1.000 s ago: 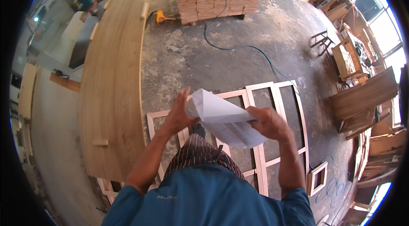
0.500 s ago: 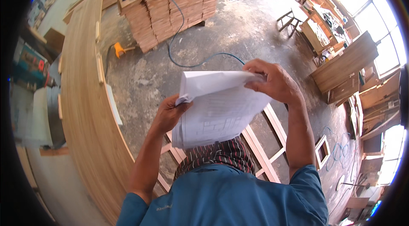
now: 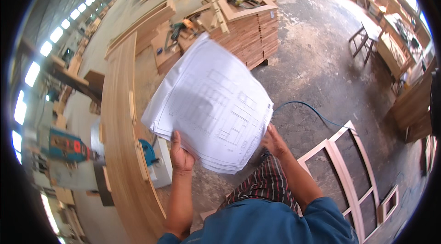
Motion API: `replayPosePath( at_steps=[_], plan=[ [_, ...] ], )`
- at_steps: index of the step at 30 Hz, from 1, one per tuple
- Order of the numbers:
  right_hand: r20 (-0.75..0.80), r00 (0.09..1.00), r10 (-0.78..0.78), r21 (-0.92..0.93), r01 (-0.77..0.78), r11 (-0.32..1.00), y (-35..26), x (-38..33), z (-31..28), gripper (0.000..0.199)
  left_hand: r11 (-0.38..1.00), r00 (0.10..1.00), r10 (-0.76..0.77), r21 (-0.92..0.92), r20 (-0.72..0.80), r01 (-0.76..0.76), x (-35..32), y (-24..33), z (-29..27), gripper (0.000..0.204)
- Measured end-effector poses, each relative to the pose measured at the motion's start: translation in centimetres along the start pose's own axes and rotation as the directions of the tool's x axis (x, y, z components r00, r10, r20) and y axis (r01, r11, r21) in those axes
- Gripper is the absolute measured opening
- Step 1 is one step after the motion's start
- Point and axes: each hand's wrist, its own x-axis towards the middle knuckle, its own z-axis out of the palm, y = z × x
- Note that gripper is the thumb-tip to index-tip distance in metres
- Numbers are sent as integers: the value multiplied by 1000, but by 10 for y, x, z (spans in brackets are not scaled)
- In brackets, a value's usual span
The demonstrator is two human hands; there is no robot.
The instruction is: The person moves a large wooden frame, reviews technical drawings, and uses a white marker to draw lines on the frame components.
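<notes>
- Left hand [image 3: 183,154]: closed on the lower left margin of a sheaf of paper sheets [image 3: 211,106], thumb lying on the upper face.
- Right hand [image 3: 274,141]: at the lower right edge of the same sheaf, fingers partly hidden; whether it grips or merely touches cannot be told.
- Paper sheets: held in front of the body, tilted, several layers visible along the lower edge; line drawings, partly blurred, cover the face.
- Below the hands: striped legwear [image 3: 266,182] and a blue shirt [image 3: 262,225] worn by the person.
- To the left: a long wooden board [image 3: 120,129], with small wooden blocks along its edges; beyond it, a green-blue machine [image 3: 66,145].
- To the right, on the floor: a pale wooden frame [image 3: 329,147] with crosspieces, and a small frame [image 3: 381,213] just beside it.
- Beyond the sheets: a blue hose [image 3: 301,102] curving across the floor, and a stack of wooden pieces [image 3: 262,32] bearing a rectangular frame [image 3: 251,12] on top.
- Upper right: a stool [image 3: 371,31] near a cluttered workbench [image 3: 392,55].
</notes>
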Motion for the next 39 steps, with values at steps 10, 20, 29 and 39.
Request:
replayPosePath(
  at_steps=[10,20,29,39],
  plan=[
    [-97,985,146,359,-102,928,-64,91,-13,46,894,902,-431,146,24,423,228,-113,72,37],
    [-814,580,16,343,458,820,-4,-33,-60,42,350,407,-907,733,108,584,298,-299,97,43],
    [-971,240,18,227,890,395,131,-58,-9,39,16,-60,-998,949,37,314,220,-383,190,36],
    [-970,7,245,29,996,87,185,-77,-25,44,-135,-249,-959,991,-133,-11,79,-479,203,35]
  ],
)
